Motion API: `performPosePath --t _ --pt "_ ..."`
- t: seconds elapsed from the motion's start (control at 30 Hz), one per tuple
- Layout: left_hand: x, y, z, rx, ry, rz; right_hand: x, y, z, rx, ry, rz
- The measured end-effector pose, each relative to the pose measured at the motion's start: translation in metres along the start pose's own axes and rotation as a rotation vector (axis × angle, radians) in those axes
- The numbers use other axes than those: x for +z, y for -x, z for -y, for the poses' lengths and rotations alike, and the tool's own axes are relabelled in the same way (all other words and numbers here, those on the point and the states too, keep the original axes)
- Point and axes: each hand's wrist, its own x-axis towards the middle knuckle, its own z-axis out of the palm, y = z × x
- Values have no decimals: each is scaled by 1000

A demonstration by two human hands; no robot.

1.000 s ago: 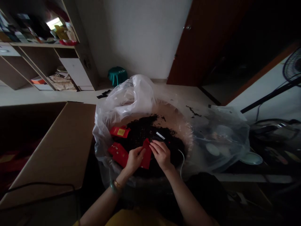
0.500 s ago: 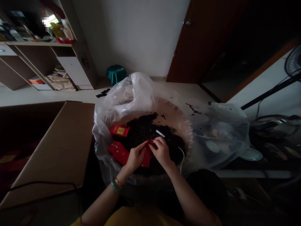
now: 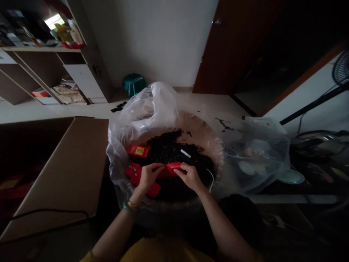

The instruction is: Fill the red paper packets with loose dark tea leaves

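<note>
Between my two hands a red packet [image 3: 171, 167] is held by its edge above a heap of dark loose leaves [image 3: 166, 145]. My left hand [image 3: 148, 176] pinches its left end, and my right hand [image 3: 190, 175] pinches the right end. The heap lies in a round basin [image 3: 203, 134] lined with clear plastic. Two more red packets rest on the left of the heap: one with a yellow label [image 3: 139, 150], and another red packet [image 3: 133, 171] partly behind my left hand. A dark device with a white strip [image 3: 185, 153] and a white cord lies on the leaves.
A large open cardboard box [image 3: 57, 174] stands at the left with red items inside. At the right a clear plastic bag [image 3: 256, 160] holds pale round things beside a pale dish [image 3: 291, 177]. A green-covered bin [image 3: 134, 84] stands by the wall. A fan [image 3: 340, 69] is at the far right.
My hands have moved apart, the left one to the left. The red packet, earlier hanging upright between them, now stretches sideways from hand to hand.
</note>
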Motion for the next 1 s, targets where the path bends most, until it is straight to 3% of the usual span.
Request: performPosePath --t 0.2,0.3,0.37,0.43,0.53,0.57,0.73,0.87,1.0 --pt "6 3 -8 10 95 -53 13 0 -3 138 -142 -46" --pt "9 3 -12 -90 340 -122 15 1 -5 165 -199 -88" --pt "11 2 -14 -189 503 -91 14 1 -2 181 -280 -19" --pt "13 2 -16 -245 546 -36 11 0 2 220 -398 154" --pt "14 1 -17 -194 447 -26 12 -4 4 305 -560 377" --pt "13 0 -17 -155 387 -39 13 -5 3 331 -593 374" --pt "3 -1 -12 42 -62 -106 17 -7 -5 382 -639 102" --pt "-3 -1 -8 94 -209 -54 15 -1 -6 491 -737 240" --pt "-5 -4 -4 109 -222 17 12 0 -4 558 -769 236"
